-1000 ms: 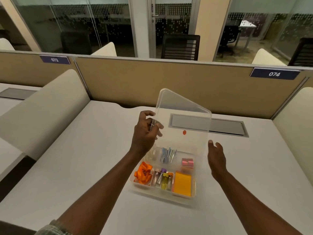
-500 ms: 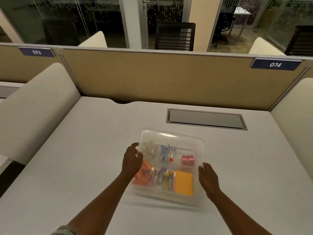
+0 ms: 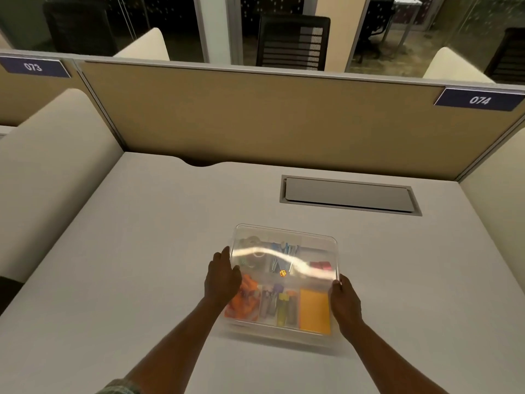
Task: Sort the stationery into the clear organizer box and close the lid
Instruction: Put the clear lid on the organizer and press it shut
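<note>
The clear organizer box (image 3: 270, 327) is held between the two hands on the desk (image 3: 142, 265), with its lid (image 3: 287, 240) lying down over the compartments. The left hand (image 3: 223, 277) is clasped against the box's left edge, thumb on the lid. The right hand (image 3: 345, 304) is curled over the right edge near the front corner. Between the grips, orange clips (image 3: 244, 304) are seen next to the left hand, a yellow pad (image 3: 314, 311) next to the right, markers (image 3: 279, 305) between them, and pens (image 3: 279, 255) and a red roll (image 3: 321, 265) farther off. Whether the lid is latched cannot be told. Beyond the hands a cable hatch (image 3: 348, 194) is set flush in the desk, well apart from the box, and a partition (image 3: 255, 118) is stood behind it.
</note>
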The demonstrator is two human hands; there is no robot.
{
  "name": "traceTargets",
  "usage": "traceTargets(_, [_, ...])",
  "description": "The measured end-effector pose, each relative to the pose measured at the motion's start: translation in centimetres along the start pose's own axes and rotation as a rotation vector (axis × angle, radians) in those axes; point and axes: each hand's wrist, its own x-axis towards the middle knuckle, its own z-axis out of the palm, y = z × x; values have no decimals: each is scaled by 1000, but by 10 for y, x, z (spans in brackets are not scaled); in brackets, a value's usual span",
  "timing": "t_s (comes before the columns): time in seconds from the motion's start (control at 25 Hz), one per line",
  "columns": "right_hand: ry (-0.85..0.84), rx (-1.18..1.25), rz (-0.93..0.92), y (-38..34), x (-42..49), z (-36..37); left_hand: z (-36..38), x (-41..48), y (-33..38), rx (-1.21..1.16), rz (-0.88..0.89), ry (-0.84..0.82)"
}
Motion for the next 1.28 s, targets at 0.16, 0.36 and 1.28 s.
traceTargets(0.16, [31,3,-2,3,-1,6,7,1,-2,-56,-70,89])
traceTargets(0.36, [83,-7,-6,2,11,8,14,7,-4,-286,-240,134])
traceTargets(1.28, [83,-753,-643,-67,109,45,54,88,45,392,314,156])
